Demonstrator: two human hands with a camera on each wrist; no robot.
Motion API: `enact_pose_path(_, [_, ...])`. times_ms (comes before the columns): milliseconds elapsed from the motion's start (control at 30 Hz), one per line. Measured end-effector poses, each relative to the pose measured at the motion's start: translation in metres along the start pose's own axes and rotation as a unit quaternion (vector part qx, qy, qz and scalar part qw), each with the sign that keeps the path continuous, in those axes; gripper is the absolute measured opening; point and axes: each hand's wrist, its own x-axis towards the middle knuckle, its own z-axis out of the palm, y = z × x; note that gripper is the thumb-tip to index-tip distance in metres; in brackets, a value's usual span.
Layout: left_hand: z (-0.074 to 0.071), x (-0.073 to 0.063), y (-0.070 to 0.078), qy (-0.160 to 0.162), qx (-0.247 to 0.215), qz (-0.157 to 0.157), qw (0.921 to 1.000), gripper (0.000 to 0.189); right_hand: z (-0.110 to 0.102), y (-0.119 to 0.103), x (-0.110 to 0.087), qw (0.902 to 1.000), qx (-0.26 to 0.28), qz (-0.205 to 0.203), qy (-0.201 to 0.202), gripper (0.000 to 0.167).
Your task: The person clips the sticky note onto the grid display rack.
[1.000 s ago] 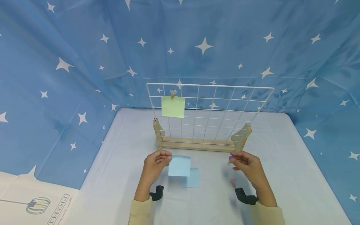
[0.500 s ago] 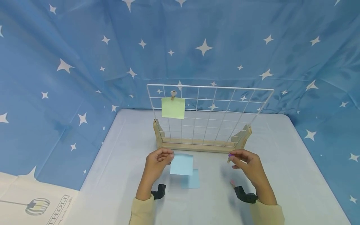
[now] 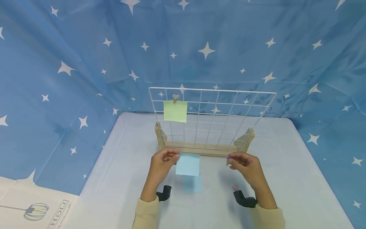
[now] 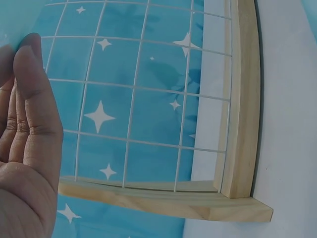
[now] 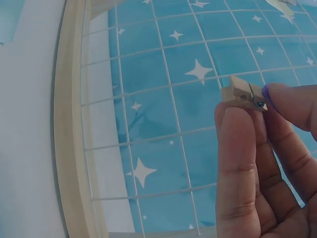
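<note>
Beside the left hand (image 3: 160, 161), which pinches it, blue note (image 3: 187, 164); right hand (image 3: 246, 163) grips wooden clip (image 5: 241, 94). Light pinch should avoid creasing.

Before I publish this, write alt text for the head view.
A person's left grip holds a blue paper square above a second blue paper on a white table, while the right grip pinches a small wooden clothespin with a purple top. Beyond stands a white wire grid on a wooden base, a green paper clipped at its upper left.
</note>
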Motion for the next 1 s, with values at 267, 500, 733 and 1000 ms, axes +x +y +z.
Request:
enact_pose_path(267, [0.002, 0.004, 0.006, -0.002, -0.002, 0.005, 1.0000, 0.009, 0.006, -0.007, 0.005, 0.9997, -0.014, -0.020, -0.004, 0.015])
enact_pose_path(500, [0.004, 0.006, 0.011, -0.002, -0.003, 0.014, 0.9999, 0.009, 0.007, -0.013, 0.011, 0.9993, -0.019, -0.029, -0.010, 0.015])
enact_pose_path(733, [0.006, 0.008, 0.016, 0.004, 0.005, 0.019, 0.9998, 0.007, 0.005, -0.021, 0.016, 0.9992, -0.021, -0.032, -0.014, 0.017])
enact_pose_path(1000, [0.008, 0.010, 0.025, 0.004, 0.002, 0.034, 0.9994, 0.009, 0.001, -0.029, 0.022, 0.9985, -0.036, -0.039, -0.015, 0.016])
